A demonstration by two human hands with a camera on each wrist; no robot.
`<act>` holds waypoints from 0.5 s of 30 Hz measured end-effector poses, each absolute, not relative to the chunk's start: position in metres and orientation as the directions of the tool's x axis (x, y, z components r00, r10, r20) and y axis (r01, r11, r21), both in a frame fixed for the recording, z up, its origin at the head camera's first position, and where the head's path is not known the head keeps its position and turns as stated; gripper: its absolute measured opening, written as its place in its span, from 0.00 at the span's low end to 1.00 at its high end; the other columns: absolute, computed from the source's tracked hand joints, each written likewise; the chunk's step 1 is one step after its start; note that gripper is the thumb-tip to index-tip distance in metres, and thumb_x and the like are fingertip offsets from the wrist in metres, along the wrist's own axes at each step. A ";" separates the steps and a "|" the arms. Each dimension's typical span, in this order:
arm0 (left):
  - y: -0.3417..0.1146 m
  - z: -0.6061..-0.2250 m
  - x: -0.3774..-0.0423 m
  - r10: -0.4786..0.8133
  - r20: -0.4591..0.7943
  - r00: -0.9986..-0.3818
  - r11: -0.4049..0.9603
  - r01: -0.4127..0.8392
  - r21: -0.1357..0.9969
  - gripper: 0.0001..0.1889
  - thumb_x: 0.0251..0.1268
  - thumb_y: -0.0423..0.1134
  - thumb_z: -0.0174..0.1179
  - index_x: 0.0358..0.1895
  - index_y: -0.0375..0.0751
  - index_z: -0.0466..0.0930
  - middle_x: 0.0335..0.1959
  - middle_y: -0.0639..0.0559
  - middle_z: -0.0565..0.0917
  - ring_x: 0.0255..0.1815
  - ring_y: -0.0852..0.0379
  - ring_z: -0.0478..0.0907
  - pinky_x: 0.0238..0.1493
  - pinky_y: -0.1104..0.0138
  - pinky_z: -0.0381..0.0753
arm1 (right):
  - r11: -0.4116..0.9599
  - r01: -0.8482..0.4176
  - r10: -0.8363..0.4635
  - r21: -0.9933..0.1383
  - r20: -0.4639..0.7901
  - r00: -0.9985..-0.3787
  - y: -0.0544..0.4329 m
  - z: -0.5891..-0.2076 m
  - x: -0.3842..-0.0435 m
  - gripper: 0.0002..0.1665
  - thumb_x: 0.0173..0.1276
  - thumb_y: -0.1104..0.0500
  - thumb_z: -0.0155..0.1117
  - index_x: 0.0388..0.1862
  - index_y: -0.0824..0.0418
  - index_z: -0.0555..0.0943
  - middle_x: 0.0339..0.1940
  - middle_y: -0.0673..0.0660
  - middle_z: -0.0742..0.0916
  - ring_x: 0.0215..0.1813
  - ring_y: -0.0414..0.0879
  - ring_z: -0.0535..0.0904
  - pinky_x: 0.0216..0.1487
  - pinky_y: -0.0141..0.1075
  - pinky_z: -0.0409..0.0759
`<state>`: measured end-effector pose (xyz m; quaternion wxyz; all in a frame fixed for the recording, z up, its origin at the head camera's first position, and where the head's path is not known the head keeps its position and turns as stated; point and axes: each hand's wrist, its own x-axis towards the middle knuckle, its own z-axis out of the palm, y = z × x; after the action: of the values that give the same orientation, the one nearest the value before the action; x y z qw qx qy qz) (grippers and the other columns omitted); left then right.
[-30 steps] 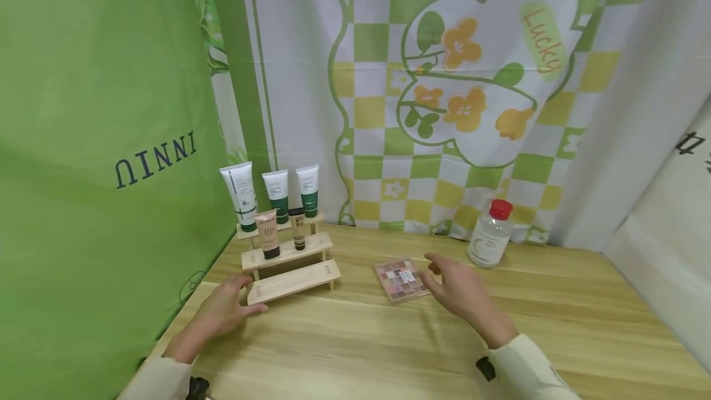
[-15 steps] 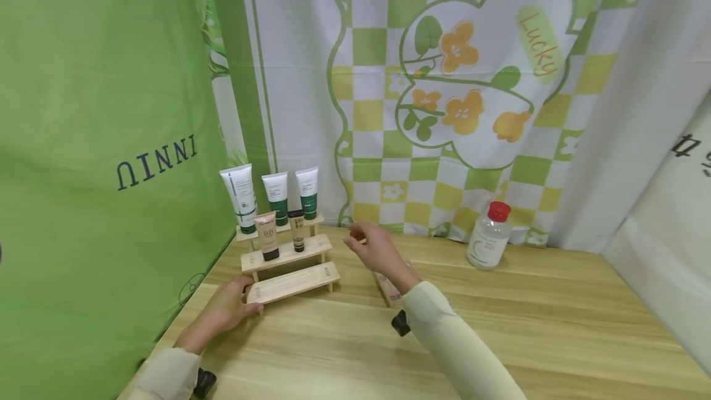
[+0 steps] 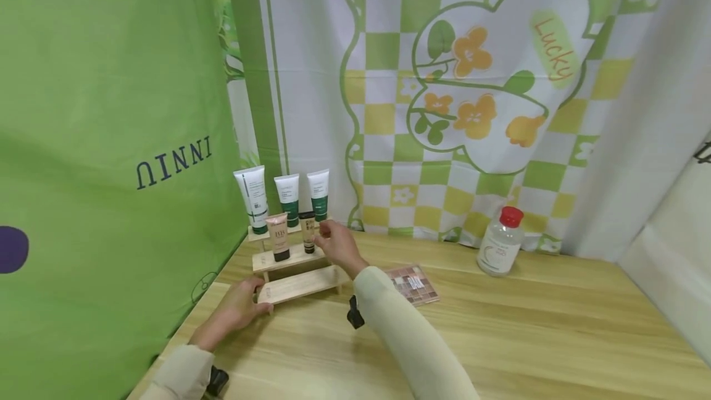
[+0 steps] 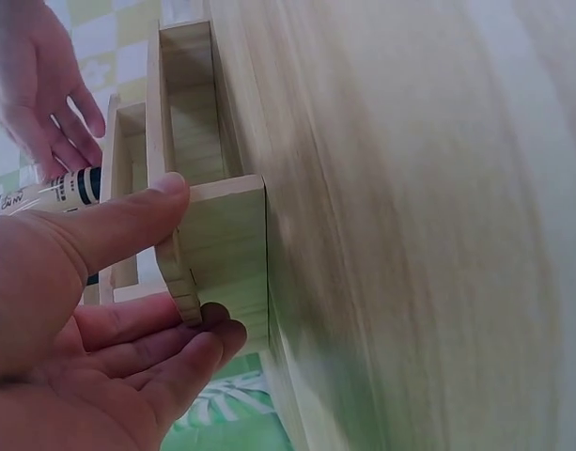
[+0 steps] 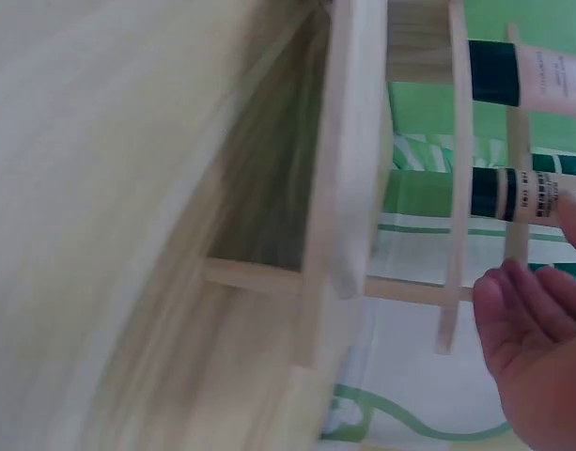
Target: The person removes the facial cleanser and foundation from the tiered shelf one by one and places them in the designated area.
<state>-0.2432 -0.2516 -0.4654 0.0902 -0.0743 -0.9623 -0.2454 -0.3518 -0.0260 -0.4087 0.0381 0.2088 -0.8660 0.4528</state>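
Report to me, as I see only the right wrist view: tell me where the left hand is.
Observer: The left hand grips the wooden display stand at its lower left end.
Operator: Tell me what lies on the table nearest the stand.
Observer: An eyeshadow palette, to the right of the stand, partly hidden by the right sleeve in the head view.
Operator: Name what stands farther right.
Observer: A red-capped clear bottle, upright near the back edge.

"Lucky" in reddish script on the checked curtain [image 3: 472, 79], upside-down dark "INNIU" on the green cloth [image 3: 111, 104], "BB" on the pink tube [image 3: 279, 236], print on slim tube [image 3: 308, 233], white tubes [image 3: 253, 197] and red-capped bottle [image 3: 500, 249] too small to read
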 end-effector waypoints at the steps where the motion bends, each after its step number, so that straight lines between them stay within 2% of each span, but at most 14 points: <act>1: -0.251 -0.465 -0.243 0.095 0.207 -0.974 0.870 0.182 0.458 0.30 0.47 0.36 0.75 0.53 0.23 0.76 0.52 0.27 0.79 0.52 0.33 0.78 0.55 0.46 0.78 | 0.496 -0.401 -0.331 -0.770 0.260 -0.907 -0.027 -0.410 -0.352 0.27 0.71 0.54 0.63 0.63 0.66 0.74 0.54 0.63 0.84 0.57 0.56 0.79 0.57 0.47 0.79; 7: -0.252 -0.464 -0.241 0.087 0.201 -0.976 0.872 0.172 0.458 0.30 0.46 0.35 0.75 0.53 0.23 0.76 0.51 0.28 0.80 0.51 0.33 0.79 0.53 0.46 0.79 | 0.472 -0.449 -0.366 -0.758 0.295 -0.883 -0.033 -0.415 -0.353 0.22 0.71 0.55 0.63 0.60 0.65 0.77 0.51 0.59 0.86 0.54 0.52 0.81 0.55 0.44 0.80; 12: -0.251 -0.465 -0.242 0.084 0.199 -0.976 0.869 0.169 0.465 0.30 0.47 0.35 0.75 0.53 0.23 0.76 0.51 0.28 0.80 0.51 0.33 0.79 0.53 0.47 0.79 | 0.534 -0.470 -0.381 -0.703 0.297 -0.876 -0.036 -0.414 -0.353 0.10 0.71 0.55 0.63 0.42 0.61 0.80 0.44 0.56 0.86 0.49 0.50 0.82 0.49 0.42 0.81; 15: -0.251 -0.465 -0.243 0.077 0.199 -0.977 0.867 0.164 0.471 0.30 0.47 0.35 0.75 0.53 0.24 0.76 0.51 0.28 0.80 0.51 0.34 0.79 0.53 0.47 0.79 | 0.566 -0.465 -0.371 -0.681 0.293 -0.881 -0.037 -0.412 -0.352 0.08 0.71 0.55 0.63 0.37 0.58 0.79 0.41 0.54 0.86 0.47 0.49 0.82 0.47 0.41 0.81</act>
<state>-0.2431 -0.2505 -0.4649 0.0869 -0.0626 -0.9623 -0.2502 -0.3520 -0.0367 -0.4122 0.0586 0.2365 -0.8831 0.4011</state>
